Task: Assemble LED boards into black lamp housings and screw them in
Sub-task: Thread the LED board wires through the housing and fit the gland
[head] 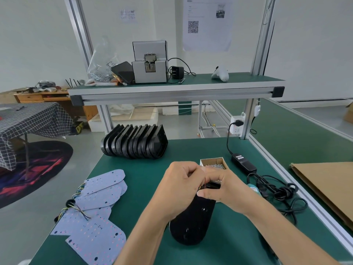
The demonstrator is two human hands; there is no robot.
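Housing in hand: black oval plastic lamp housing (193, 219), lying lengthwise near the front middle of the green bench mat (145, 169), back side up
Left hand (178, 185): fingers curled into a pinch at the housing's far end, where thin red and dark wires (204, 183) come out; which fingertips hold the wires I cannot tell
Right hand (223, 188): fingers curled round the housing's far end, thumb (207, 192) pressed flat across its top
Screws: small open cardboard box of silver screws (214, 163), just beyond the right hand
LED boards: pale lavender rounded LED boards (95, 207), overlapping in a loose pile at the near left of the mat, with yellow and dark leads
Spare housings: row of black housings (135, 143) standing on edge at the far left of the mat
Power: black adapter brick (243, 163) and tangled black cable (280, 192) on the right
Shelf: grey metal screw feeder (150, 63) on the upper shelf
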